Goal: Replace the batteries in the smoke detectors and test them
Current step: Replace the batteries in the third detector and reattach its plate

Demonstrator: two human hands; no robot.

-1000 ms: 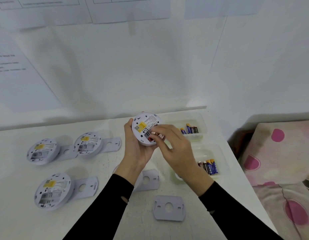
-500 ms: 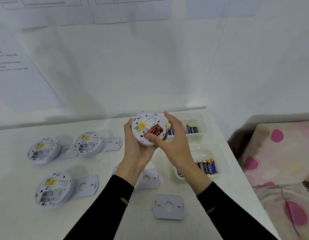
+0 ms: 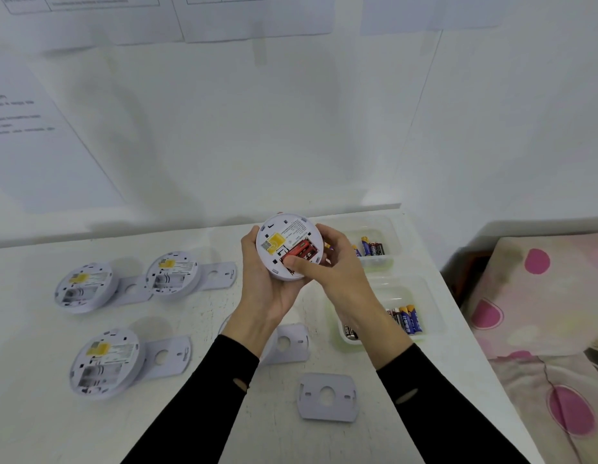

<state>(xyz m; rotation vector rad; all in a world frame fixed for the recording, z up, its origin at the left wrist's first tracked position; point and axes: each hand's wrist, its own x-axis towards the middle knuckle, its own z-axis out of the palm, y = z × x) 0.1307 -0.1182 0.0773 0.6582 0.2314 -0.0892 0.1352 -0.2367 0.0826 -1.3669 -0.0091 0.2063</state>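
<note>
Left hand (image 3: 267, 289) cradles a smoke detector (image 3: 284, 236); right hand (image 3: 341, 272) grips its rim, thumb on red batteries (image 3: 299, 251). Three other detectors (image 3: 107, 361) appear empty.

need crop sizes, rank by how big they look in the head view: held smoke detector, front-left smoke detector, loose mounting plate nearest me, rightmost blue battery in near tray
1. front-left smoke detector and held smoke detector: look alike, and the held one is partly covered, so not ranked
2. loose mounting plate
3. blue battery
</note>
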